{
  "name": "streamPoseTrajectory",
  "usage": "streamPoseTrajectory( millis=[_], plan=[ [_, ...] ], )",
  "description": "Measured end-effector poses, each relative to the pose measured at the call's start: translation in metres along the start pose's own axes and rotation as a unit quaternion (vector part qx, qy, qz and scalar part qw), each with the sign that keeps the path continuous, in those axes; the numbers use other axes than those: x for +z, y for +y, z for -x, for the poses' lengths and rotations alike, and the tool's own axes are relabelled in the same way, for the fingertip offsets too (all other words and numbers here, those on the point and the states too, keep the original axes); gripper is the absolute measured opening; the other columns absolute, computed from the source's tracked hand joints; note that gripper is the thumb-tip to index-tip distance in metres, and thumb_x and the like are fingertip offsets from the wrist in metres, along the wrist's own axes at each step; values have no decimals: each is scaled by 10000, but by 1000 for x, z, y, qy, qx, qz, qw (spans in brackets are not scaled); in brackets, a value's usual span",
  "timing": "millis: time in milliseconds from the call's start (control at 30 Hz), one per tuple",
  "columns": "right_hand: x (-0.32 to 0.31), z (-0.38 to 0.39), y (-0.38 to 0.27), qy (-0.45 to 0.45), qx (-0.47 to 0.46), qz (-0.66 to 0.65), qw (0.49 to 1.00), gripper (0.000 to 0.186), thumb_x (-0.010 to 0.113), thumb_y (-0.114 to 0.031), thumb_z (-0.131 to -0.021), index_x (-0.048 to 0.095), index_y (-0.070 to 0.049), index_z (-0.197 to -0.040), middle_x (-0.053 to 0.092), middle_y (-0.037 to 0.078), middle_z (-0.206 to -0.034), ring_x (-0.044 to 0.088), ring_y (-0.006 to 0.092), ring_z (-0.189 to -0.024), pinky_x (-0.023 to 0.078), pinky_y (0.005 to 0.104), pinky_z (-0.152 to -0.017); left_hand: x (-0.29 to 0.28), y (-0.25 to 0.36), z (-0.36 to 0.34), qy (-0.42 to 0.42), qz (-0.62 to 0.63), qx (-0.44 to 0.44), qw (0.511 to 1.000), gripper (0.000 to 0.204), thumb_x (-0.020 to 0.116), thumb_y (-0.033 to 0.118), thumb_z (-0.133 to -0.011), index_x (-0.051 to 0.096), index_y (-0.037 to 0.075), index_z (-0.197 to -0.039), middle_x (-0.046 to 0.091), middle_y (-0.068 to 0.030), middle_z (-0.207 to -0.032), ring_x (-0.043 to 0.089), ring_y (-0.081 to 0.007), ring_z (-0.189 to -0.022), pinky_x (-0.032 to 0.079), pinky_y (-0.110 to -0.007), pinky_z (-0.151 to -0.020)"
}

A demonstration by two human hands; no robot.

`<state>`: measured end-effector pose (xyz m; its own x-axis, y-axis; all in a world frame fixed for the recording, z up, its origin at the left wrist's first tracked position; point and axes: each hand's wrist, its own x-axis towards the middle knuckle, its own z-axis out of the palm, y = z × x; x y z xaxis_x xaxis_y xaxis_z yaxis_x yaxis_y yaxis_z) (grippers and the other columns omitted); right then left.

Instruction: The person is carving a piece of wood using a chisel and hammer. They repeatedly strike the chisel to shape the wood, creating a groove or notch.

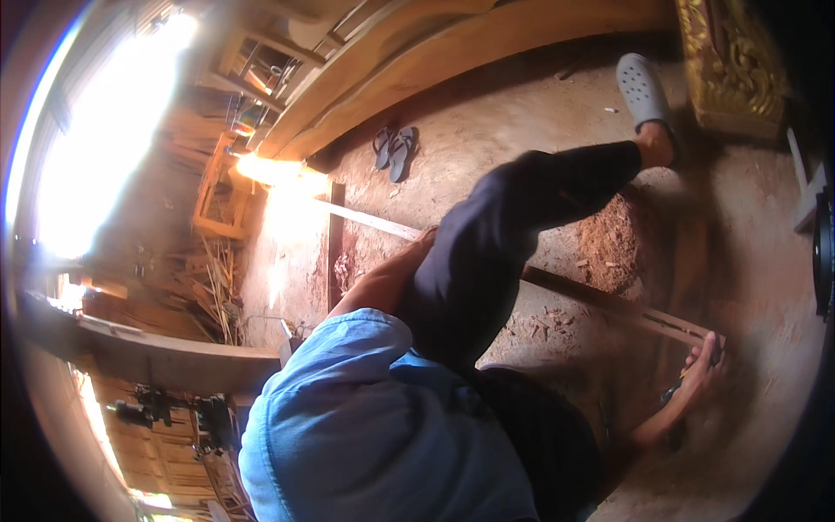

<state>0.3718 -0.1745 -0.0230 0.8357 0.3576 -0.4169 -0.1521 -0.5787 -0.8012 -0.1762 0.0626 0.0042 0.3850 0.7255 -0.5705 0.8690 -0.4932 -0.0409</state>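
Note:
A long, narrow wooden piece [600, 298] runs across under my raised thigh, and its left stretch shows pale in the light. Near its right end a long slot is cut. At that end my right hand [698, 364] is closed round a hand tool with a dark and yellow handle [670, 391], its fingers against the wood; the tool's kind is unclear. My left arm reaches to the wood's far left part, where my left hand [426, 237] is mostly hidden behind my knee, so its fingers do not show.
Wood shavings [613, 248] lie heaped on the floor beyond the wood. A pair of flip-flops [397, 152] sits near a long wooden plank [452, 65]. A gilded carved piece [735, 70] stands at upper right. Scrap sticks [217, 291] and a wooden frame [217, 196] are at left.

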Motion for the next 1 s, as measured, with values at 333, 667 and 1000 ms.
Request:
streamPoseTrajectory(
  millis=[333, 667, 1000],
  plan=[
    [-1, -118, -11, -26, 20, -67, 997, 792, 731, -649, -813, 541, -158, -1405, 680, 23, -895, 626, 131, -778, 486, 303, -639, -13, 8, -20, -12, 1, 8, 1000, 366, 691, 244, -868, 653, 52, -1177, 693, -159, -1089, 665, -335, -988, 534, -402, -845],
    [3, -45, -16, -62, 15, 31, 997, 776, 670, -580, -903, 530, -14, -1415, 674, 54, -797, 628, 133, -648, 523, 289, -568, -29, -53, -25, -44, 33, -15, 998, 324, 674, 223, -898, 660, 46, -1169, 701, -148, -1063, 675, -297, -954, 537, -385, -817],
    [16, 23, -15, -115, 67, -102, 986, 405, 742, -333, -914, 693, -49, -1198, 628, 8, -699, 556, 70, -570, 446, 227, -499, -22, -60, -16, -33, 36, -23, 999, 285, 657, 203, -928, 666, 40, -1161, 709, -137, -1038, 685, -259, -919, 540, -368, -789]
  ],
)
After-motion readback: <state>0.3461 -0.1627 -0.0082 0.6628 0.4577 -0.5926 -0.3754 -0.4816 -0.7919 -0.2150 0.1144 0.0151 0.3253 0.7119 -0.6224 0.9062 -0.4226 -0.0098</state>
